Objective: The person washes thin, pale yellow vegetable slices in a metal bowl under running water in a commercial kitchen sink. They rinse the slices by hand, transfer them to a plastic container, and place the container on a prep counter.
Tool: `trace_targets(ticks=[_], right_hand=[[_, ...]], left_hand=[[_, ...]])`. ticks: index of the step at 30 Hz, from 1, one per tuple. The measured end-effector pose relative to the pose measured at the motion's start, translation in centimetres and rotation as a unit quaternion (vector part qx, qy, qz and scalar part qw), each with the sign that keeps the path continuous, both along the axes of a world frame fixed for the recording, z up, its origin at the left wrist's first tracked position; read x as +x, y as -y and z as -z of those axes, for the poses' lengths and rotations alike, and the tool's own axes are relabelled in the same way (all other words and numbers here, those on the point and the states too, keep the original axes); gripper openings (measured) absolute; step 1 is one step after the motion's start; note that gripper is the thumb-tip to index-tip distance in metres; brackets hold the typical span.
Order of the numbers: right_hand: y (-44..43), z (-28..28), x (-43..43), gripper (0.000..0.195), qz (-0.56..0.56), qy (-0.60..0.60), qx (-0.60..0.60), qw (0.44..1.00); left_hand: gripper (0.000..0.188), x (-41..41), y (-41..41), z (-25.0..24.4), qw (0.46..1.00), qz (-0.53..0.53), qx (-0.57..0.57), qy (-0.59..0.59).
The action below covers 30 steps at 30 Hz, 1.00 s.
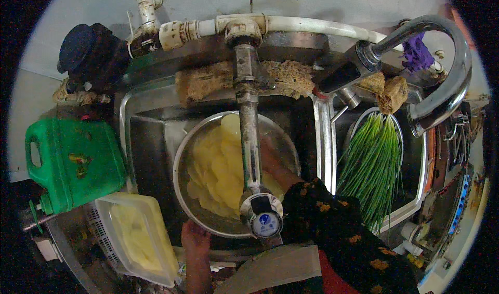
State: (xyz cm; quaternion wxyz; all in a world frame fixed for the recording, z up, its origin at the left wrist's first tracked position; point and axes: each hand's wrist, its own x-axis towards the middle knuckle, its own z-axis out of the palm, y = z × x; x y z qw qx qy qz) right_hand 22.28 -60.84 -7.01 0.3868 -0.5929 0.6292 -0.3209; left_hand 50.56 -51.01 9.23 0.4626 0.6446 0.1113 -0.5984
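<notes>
A round metal bowl [178,149] sits in the left sink basin, holding pale yellow slices [216,169], apparently potato, in water. My left hand [195,237] is at the bowl's near-left rim, its fingers curled against the outside and partly hidden. Reaching in from the near right, my right hand [271,155] is inside the bowl. The metal spout [249,138] crosses in front of the bowl and hides part of that hand, so its fingers are unclear. A black patterned sleeve [323,208] covers my right arm.
A clear plastic container [136,231] of similar slices stands front left, below a green plastic jug [78,161]. Long green chives or scallions [374,165] lie over a colander in the right basin. A curved chrome faucet [460,68] arches above them. Brown scrubbers [288,77] line the back ledge.
</notes>
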Motion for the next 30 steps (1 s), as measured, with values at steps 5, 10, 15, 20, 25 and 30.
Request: trace_targets(ticks=[5, 10, 15, 20, 25, 30], right_hand=[[0.2, 0.4, -0.2, 0.051, -0.001, -0.038, -0.016, 0.999], [-0.4, 1.3, -0.3, 0.050, -0.013, -0.126, -0.044, 0.991], [-1.0, -4.1, 0.5, 0.052, -0.048, -0.262, -0.005, 0.964], [0.9, -5.2, 0.5, 0.053, -0.016, -0.246, -0.148, 0.958], [6.7, -3.9, 2.7, 0.049, -0.065, -0.202, -0.231, 0.949], [4.1, -3.2, 3.0, 0.048, -0.011, 0.408, -0.021, 0.913]], left_hand=[[0.022, 0.1, -0.1, 0.2, 0.999, 0.046, -0.009, 0.011], [0.025, 0.0, 0.4, -0.5, 1.000, 0.028, 0.002, 0.003], [0.025, 2.0, -0.1, 3.0, 0.999, 0.046, 0.003, 0.010], [0.024, 2.9, -0.6, 3.8, 0.998, 0.045, -0.030, -0.037], [0.022, 3.2, -0.9, 5.3, 1.000, 0.016, 0.027, -0.002], [0.020, 2.6, -0.3, 3.9, 0.996, 0.069, -0.020, -0.043]])
